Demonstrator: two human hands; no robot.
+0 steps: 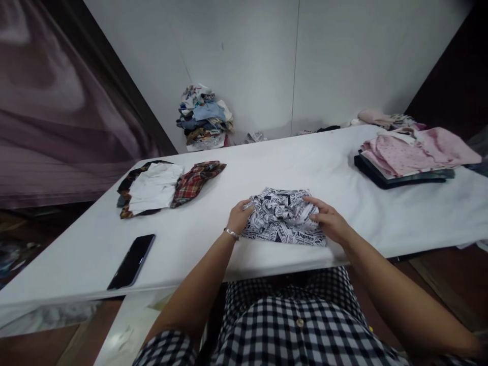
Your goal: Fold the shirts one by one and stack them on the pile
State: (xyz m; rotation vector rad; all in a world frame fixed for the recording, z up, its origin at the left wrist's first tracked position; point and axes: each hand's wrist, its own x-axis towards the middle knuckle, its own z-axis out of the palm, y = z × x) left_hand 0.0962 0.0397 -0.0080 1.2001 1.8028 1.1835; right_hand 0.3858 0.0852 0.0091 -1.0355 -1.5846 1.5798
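Observation:
A black-and-white newspaper-print garment [284, 231] lies bunched and partly folded near the front edge of the table, with "Los Angeles" readable on its lower right part. My left hand [240, 217] pinches its left side, the thumb on top and the other fingers mostly hidden. On the opposite side, my right hand [331, 219] grips the cloth between thumb and fingers. The garment's exact kind cannot be made out while it is crumpled.
A dark phone [132, 262] lies at the front left of the white-covered table [198, 249]. Behind it are a white garment [156, 187] and a red plaid one [196, 182]. Folded pink clothes [415, 152] are stacked at right. A clothes pile [206, 119] stands by the wall.

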